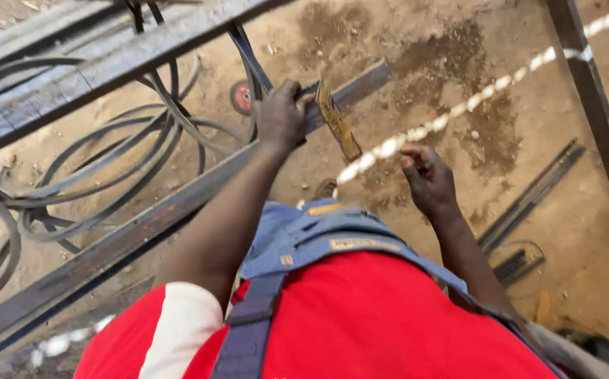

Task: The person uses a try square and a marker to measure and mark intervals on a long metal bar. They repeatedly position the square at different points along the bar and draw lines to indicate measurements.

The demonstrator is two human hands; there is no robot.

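Red shirt [361,316] and blue overall straps fill the foreground. Left hand [280,116] grips a rusty flat tool [337,123] laid on the long steel bar [143,224]; right hand [427,179] hangs loosely curled, empty. No finished work shows on the bar yet

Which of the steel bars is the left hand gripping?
The long flat bar that runs on a slant from lower left to upper right; the left hand closes on it near its upper end. The wider bar above it and the upright post at right go untouched.
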